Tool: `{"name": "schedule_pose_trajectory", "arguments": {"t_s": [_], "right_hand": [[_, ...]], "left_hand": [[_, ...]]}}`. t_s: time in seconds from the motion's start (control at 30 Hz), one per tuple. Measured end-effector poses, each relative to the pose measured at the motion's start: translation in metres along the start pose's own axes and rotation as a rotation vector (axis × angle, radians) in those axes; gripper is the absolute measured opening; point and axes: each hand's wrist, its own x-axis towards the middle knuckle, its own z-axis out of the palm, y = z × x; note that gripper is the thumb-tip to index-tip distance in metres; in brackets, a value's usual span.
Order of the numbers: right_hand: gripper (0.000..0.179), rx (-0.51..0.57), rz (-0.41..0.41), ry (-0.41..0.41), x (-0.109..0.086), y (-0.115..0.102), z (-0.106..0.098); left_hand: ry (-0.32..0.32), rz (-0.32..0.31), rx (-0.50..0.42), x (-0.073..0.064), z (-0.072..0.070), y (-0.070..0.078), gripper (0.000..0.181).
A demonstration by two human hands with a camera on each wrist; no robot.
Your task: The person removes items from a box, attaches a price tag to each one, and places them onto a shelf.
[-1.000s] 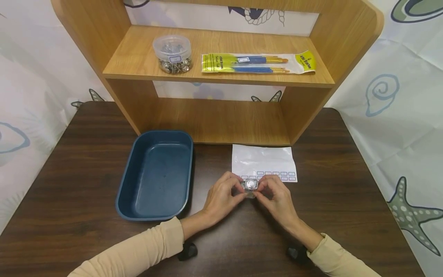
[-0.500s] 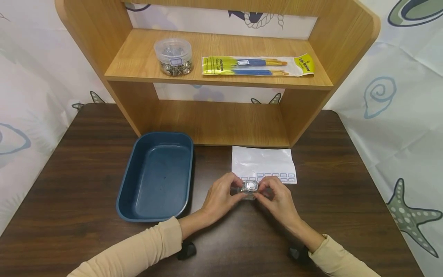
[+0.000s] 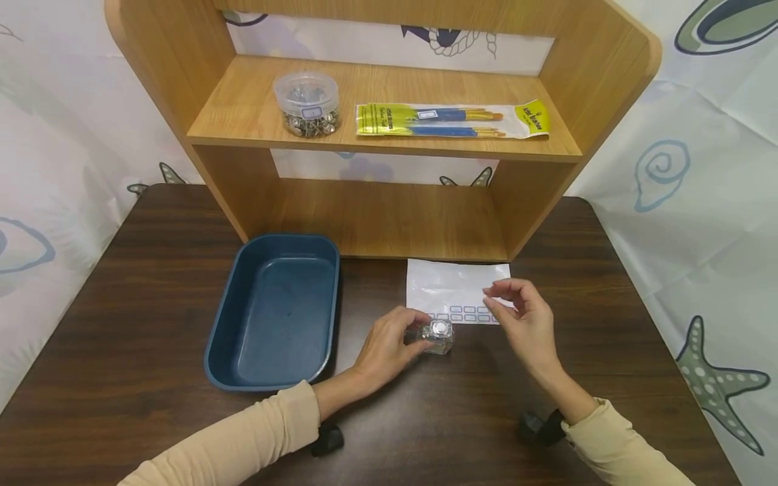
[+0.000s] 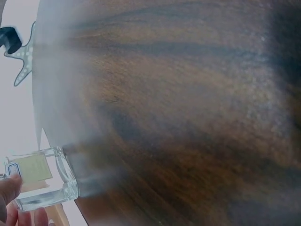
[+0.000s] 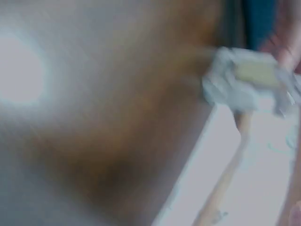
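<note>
My left hand (image 3: 389,344) grips a small square glass bottle (image 3: 439,344) with a silver top, thumb and fingers at its left side. In the left wrist view the clear bottle (image 4: 59,176) carries a pale yellow label and a small blue-bordered sticker (image 4: 14,169), with my thumb against it. Apart from the bottle, my right hand (image 3: 529,327) hovers at the right part of a white sticker sheet (image 3: 456,287). Its thumb and index tips are near each other, with nothing visible between them. The right wrist view is blurred; the bottle (image 5: 249,80) shows at its upper right.
A blue tray (image 3: 273,317) stands left of my hands. Behind is a wooden shelf unit (image 3: 389,216); its upper board holds a clear tub of metal pieces (image 3: 310,111) and a packet of paintbrushes (image 3: 450,120). Patterned cloth (image 3: 699,223) hangs around the dark table (image 3: 121,324).
My right hand has let go of the bottle and moved right and away, over the sheet's right edge. My left hand keeps its hold on the bottle. The head view has tilted slightly.
</note>
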Motion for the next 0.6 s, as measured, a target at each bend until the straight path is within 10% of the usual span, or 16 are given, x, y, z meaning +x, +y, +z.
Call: {"name": "schedule_pose_trajectory", "arguments": {"t_s": [0.3, 0.6], "right_hand": [[0.030, 0.182, -0.038, 0.354, 0.068, -0.015, -0.033], [0.028, 0.191, 0.045, 0.519, 0.116, -0.009, -0.045]], "left_hand": [[-0.012, 0.014, 0.006, 0.000, -0.001, 0.000, 0.030], [-0.030, 0.007, -0.005, 0.001, -0.002, 0.000, 0.030]]}}
